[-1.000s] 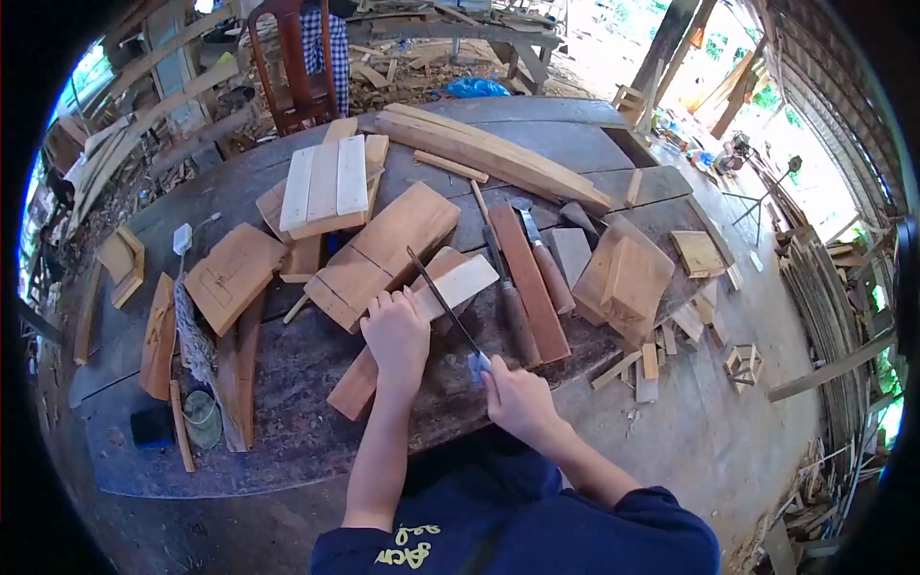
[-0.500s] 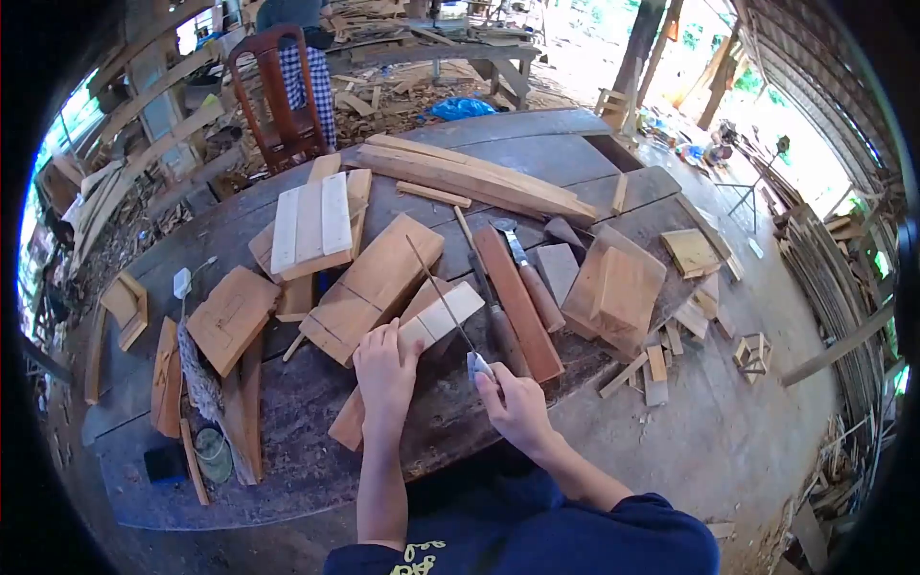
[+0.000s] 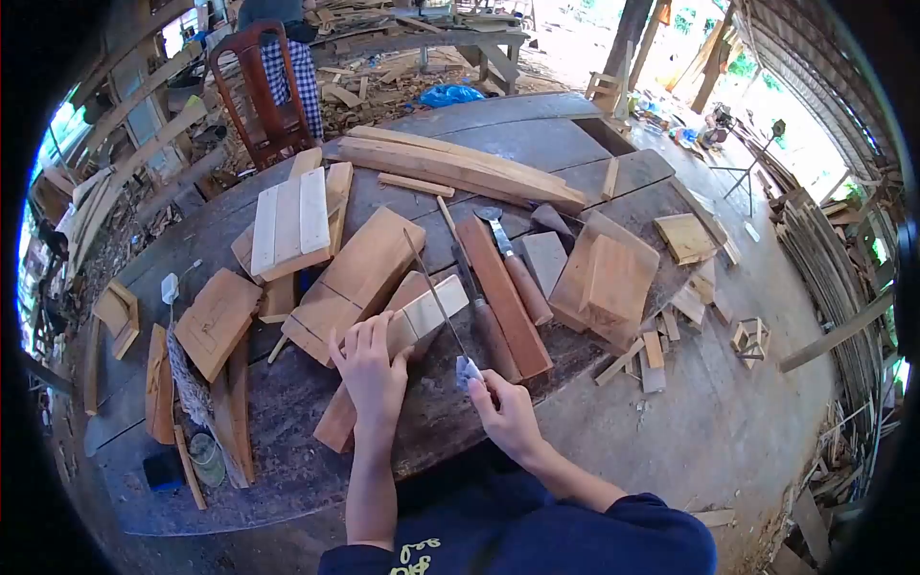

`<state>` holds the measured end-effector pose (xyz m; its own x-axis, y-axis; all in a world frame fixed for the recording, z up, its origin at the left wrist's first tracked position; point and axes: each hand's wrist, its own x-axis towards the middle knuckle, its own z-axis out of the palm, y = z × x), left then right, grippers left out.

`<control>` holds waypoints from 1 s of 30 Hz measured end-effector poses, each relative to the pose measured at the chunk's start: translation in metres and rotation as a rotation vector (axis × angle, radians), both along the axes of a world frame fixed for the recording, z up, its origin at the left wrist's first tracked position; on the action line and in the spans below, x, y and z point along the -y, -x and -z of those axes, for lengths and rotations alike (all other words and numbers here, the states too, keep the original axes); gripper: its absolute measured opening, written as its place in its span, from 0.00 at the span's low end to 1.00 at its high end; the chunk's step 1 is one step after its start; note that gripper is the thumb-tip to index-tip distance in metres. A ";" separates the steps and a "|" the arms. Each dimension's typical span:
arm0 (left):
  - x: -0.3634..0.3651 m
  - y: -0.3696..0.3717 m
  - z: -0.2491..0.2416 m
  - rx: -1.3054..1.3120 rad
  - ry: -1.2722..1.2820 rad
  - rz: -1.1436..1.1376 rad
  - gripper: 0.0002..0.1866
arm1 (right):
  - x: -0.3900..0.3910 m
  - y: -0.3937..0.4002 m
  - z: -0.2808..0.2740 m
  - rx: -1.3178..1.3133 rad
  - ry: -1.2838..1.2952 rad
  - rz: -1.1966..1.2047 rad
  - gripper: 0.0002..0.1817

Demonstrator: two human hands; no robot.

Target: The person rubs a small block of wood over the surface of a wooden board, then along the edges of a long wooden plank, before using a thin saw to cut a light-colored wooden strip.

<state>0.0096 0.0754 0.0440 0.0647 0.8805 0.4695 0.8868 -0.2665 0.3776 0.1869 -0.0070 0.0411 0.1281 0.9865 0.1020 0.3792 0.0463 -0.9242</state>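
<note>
My left hand (image 3: 375,369) is closed over the near end of a pale wooden block (image 3: 436,307) with dark lines across its top. The block rests on a longer reddish-brown piece of wood (image 3: 337,422), which lies aslant on the bench. My right hand (image 3: 506,414) grips the handle of a thin-bladed saw (image 3: 443,309). Its blade runs up and away to the left, lying across the top of the pale block. A wide board (image 3: 359,278) with marked lines is just left of the block. To the right lie a reddish wooden bar (image 3: 505,305) and a wood-handled chisel (image 3: 525,280).
The dark workbench (image 3: 287,412) also carries a white-topped stack of strips (image 3: 290,225), long beams (image 3: 460,172) and a board with a drawn outline (image 3: 218,321). Offcuts (image 3: 654,359) lie at its right edge. Beyond stand a chair (image 3: 264,96) and a person (image 3: 287,72).
The view has shifted slightly, so the bench items appear a little further left. Both hands keep their grips, and the saw still lies across the pale block.
</note>
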 end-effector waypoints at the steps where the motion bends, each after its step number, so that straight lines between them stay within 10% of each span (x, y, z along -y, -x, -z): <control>1: 0.001 -0.003 -0.003 0.005 -0.042 -0.008 0.31 | 0.001 -0.002 0.003 -0.015 0.019 -0.008 0.14; 21: -0.013 -0.024 0.028 -0.112 -0.231 0.227 0.22 | 0.009 -0.009 0.012 -0.305 -0.034 0.010 0.14; 30: -0.014 -0.027 0.017 0.251 -0.106 0.199 0.14 | 0.007 -0.016 0.009 0.168 -0.092 0.010 0.11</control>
<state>0.0364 0.0894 0.0267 0.1009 0.8077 0.5810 0.6962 -0.4745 0.5387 0.2032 -0.0141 0.0318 0.1118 0.9707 0.2128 0.5286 0.1233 -0.8398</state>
